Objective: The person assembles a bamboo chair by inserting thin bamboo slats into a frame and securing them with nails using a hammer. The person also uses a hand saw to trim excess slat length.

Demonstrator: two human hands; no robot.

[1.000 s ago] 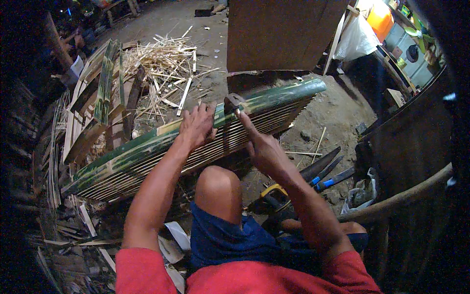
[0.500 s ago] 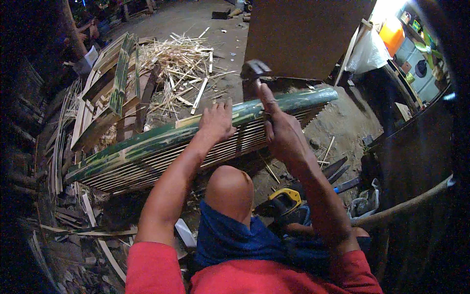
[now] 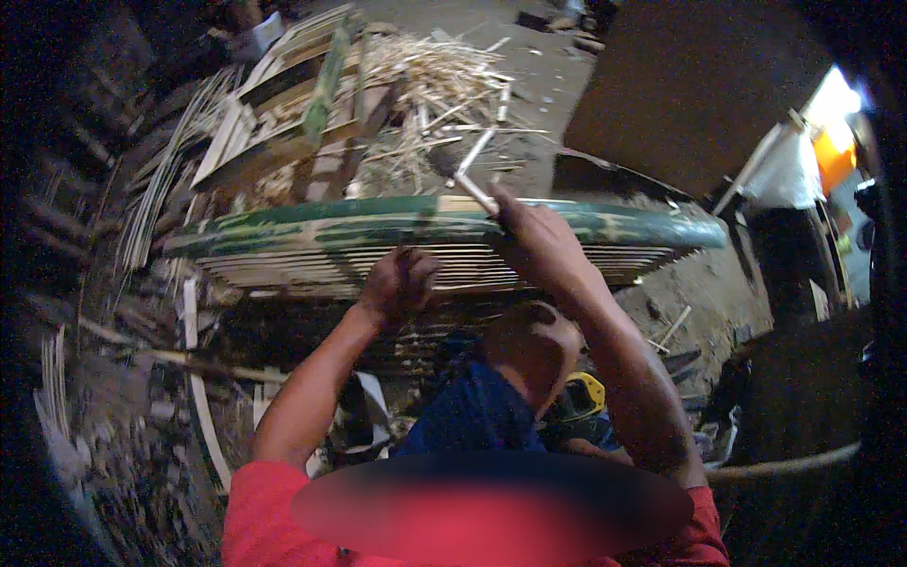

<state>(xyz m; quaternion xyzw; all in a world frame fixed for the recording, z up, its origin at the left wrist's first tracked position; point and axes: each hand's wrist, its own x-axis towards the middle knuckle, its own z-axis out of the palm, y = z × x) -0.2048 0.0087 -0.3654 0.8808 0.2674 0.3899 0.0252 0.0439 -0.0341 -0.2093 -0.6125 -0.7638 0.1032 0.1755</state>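
A green bamboo pole (image 3: 359, 227) lies crosswise before me, with a panel of thin pale slats (image 3: 312, 263) along its near side. Just below the pole, my left hand (image 3: 402, 282) is closed with curled fingers against the slats; what it grips, if anything, is hidden. My right hand (image 3: 540, 236) is wrapped round the handle of a hammer (image 3: 479, 195) over the middle of the pole. The hammer's head is dark and smeared by motion, beyond the pole and to the left of that hand.
Beyond the pole lie a heap of split bamboo strips (image 3: 425, 76) and a slatted wood and bamboo frame (image 3: 274, 142). A large brown board (image 3: 671, 94) stands at the far right. By my knee is a yellow-handled saw (image 3: 588, 392). Scraps litter the ground at left.
My view has shifted, so the pole now lies more level. My left hand has come off the pole's top to its near side and curled. The hammer has swung leftward and lower.
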